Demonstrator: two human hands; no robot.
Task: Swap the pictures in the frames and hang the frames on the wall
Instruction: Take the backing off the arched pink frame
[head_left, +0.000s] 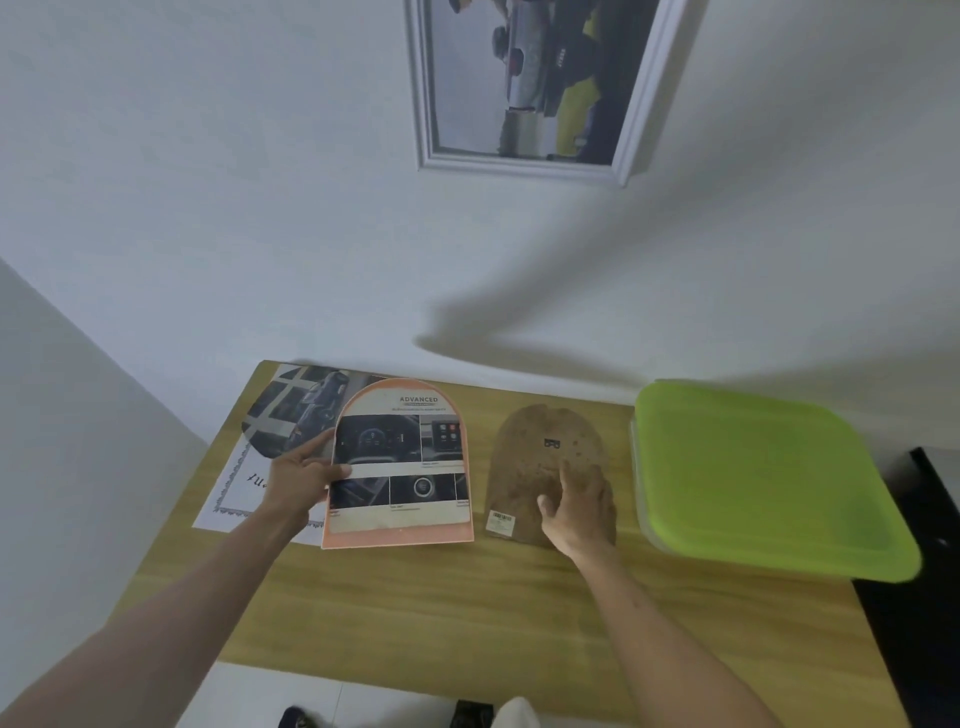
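The arched frame (397, 462) is being held at its nine o'clock edge by the left hand (304, 475), thumb curled over the front, at the tabletop's (415, 613) ten o'clock. The brown backing (540, 457), at three o'clock of it, is being pressed by the right hand (579, 506) with loosely bent fingers. The backing is best lifted by an edge and aligned arch-to-arch before being seated.

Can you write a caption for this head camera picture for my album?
Left hand holds the arched orange frame, right hand touches its brown backing board.
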